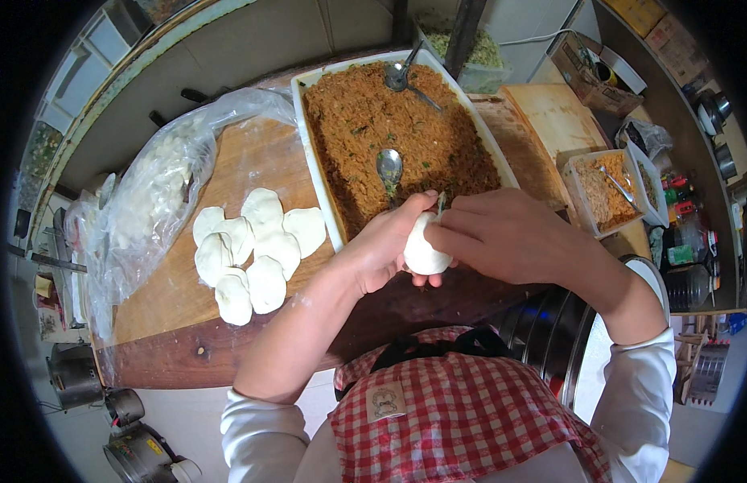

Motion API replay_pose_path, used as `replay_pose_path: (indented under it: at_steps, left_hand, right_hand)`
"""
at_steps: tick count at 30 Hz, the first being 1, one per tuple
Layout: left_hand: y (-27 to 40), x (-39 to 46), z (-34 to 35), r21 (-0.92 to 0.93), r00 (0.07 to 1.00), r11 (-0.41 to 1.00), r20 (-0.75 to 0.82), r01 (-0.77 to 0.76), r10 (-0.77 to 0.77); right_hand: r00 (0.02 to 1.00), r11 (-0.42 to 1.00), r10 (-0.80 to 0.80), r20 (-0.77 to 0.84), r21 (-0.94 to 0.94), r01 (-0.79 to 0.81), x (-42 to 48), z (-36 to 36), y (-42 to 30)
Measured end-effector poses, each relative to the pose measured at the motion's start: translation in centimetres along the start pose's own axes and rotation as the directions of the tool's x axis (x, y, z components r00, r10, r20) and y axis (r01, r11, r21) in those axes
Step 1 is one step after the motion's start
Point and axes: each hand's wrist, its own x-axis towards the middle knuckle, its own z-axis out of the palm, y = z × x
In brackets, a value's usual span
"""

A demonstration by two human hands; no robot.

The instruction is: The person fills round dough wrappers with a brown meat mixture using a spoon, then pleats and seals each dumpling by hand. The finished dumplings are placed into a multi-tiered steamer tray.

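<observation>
A round white piece of dough (423, 250) rests in my left hand (385, 241), whose thumb lies along its upper side. From the right, my right hand (494, 232) pinches the dough's upper edge between its fingers; the fingertips are partly hidden. A thin pale strand stands up at the pinch. Both hands are over the near edge of a white tray (310, 142) filled with a brown, shredded-looking filling (373, 115). A metal spoon (389, 168) lies in the filling just beyond my hands. Several flat dough wrappers (268, 287) overlap on the wooden board (168, 314) to the left.
A clear plastic bag (162, 175) of white dough pieces lies at the left. More spoons (397, 75) sit at the tray's far end. Rightward are a tub of two fillings (602, 193), a cardboard box (596, 78) and bottles (681, 241). Metal steamer tiers (548, 338) stand below my right arm.
</observation>
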Motion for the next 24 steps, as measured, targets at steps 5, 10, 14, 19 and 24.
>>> replay_pose_path:
  at_steps: [5, 10, 14, 19, 24]
  left_hand:
    - [1.4, 0.7, 0.5, 0.131, 0.955, 0.969, -0.185, -0.209, 0.231]
    - [-0.1, 1.0, -3.3, 0.188, 0.902, 0.912, -0.174, -0.364, 0.395]
    - [-0.7, 1.1, -5.4, 0.944, 0.356, 0.311, -0.256, -0.109, 0.899]
    - [-1.2, 1.2, -7.5, 0.412, 0.48, 0.732, -0.563, -0.543, 0.673]
    - [0.1, 0.7, -6.5, -0.404, 0.776, 0.693, -0.51, -0.597, 0.371]
  right_hand:
    - [0.984, 0.995, 0.088, -0.157, -0.032, -0.094, -0.6, 0.7, 1.3]
    - [0.935, 0.905, 0.342, -0.091, 0.301, -0.301, 0.5, 2.4, 4.7]
    - [0.83, 0.83, 0.548, -0.099, 0.186, -0.526, 2.2, 7.5, 12.2]
    - [0.827, 0.826, 0.56, -0.035, -0.042, -0.562, 5.6, 12.3, 15.7]
    - [0.778, 0.773, 0.619, 0.108, 0.092, -0.628, 3.7, 10.9, 15.0]
